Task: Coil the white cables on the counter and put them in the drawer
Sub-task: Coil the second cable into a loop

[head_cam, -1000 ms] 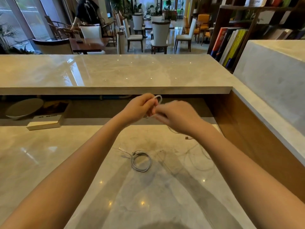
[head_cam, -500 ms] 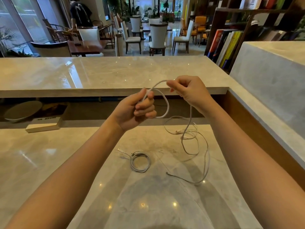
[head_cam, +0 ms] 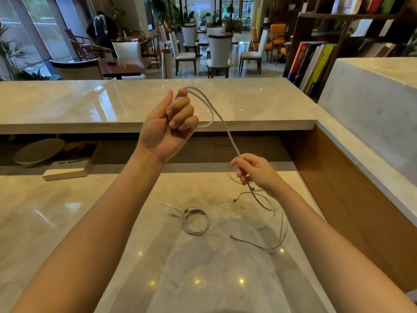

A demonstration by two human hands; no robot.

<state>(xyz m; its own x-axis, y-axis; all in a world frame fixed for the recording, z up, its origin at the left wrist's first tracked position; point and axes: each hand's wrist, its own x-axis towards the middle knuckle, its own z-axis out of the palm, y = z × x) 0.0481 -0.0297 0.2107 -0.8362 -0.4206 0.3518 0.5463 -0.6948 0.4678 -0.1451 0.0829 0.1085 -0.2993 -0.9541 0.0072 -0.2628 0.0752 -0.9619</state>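
Observation:
My left hand (head_cam: 171,125) is raised above the counter, fingers closed on a loop of a long white cable (head_cam: 222,122). That cable slants down to my right hand (head_cam: 255,171), which pinches it lower and to the right. Below the right hand its loose end (head_cam: 270,231) lies in wide curves on the marble counter (head_cam: 90,222). A second white cable (head_cam: 195,220) rests coiled in a small ring on the counter between my forearms, one plug sticking out to its left. No drawer is visible.
A raised marble ledge (head_cam: 90,105) runs across behind my hands, with a recess beneath holding a book (head_cam: 67,170) and a pale bowl (head_cam: 38,152) at left. A wooden side panel (head_cam: 338,188) and marble wall close the right. Chairs, tables and bookshelves stand beyond.
My right hand dropped from beside the left hand down and to the right, sliding along the cable. The left hand rose with the loop. The coiled cable on the counter stayed put.

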